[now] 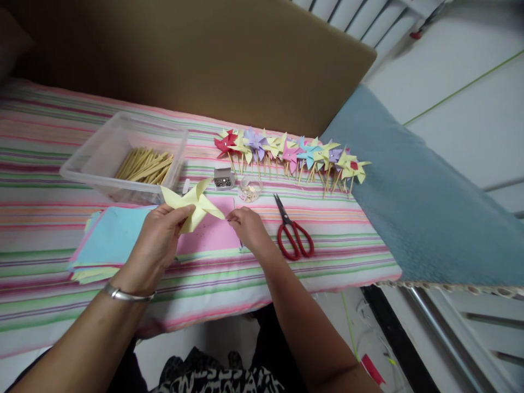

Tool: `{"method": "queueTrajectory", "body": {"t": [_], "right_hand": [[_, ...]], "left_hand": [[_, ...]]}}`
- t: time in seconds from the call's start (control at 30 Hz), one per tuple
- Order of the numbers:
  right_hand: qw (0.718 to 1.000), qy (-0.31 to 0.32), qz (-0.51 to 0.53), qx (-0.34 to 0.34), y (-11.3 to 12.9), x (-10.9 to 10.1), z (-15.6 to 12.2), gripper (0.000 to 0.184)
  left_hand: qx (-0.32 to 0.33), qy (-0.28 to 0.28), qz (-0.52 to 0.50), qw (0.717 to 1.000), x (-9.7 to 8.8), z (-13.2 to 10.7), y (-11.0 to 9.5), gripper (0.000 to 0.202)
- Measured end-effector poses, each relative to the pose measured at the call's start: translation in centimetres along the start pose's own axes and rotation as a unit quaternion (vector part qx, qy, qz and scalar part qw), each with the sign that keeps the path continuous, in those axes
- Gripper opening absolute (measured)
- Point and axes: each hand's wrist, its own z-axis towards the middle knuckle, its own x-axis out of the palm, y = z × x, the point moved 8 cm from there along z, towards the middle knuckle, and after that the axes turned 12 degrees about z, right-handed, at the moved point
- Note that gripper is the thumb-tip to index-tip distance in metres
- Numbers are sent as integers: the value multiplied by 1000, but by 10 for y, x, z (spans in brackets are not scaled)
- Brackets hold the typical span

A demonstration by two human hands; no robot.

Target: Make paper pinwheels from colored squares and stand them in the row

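My left hand [158, 240] pinches a folded pale yellow paper pinwheel [192, 203] and holds it up over the pink paper sheet [210, 232]. Just to the right, my right hand [249, 226] is closed in a pinch close to one tip of the pinwheel; whatever it holds is too small to name. A thin stick or pin seems to poke out near its fingers. Both hands hover over the striped cloth [49, 164].
A clear plastic box [123, 161] of wooden sticks stands at the left. A stack of coloured paper [110, 240] lies under my left wrist. Red scissors [292, 232], a small pin box [223, 178], a tiny clear dish [249, 191] and a row of finished pinwheels [290, 153] lie beyond. Blue blanket [417, 202] at right.
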Motion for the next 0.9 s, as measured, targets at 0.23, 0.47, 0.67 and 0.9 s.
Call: {"method": "queueTrajectory", "body": {"t": [0.23, 0.47, 0.67, 0.9], "right_hand": [[999, -3, -33, -11, 3, 2, -1, 15], [998, -55, 27, -12, 7, -14, 0, 18], [967, -118, 217, -57, 36, -42, -17, 9], [956, -93, 207, -189, 83, -38, -42, 9]], "left_hand": [[3, 0, 5, 1000, 2, -2, -1, 13], [1, -5, 3, 1000, 3, -2, 1, 16], [-1, -1, 17, 1000, 5, -2, 3, 16], [15, 15, 23, 999, 12, -1, 11, 17]]}}
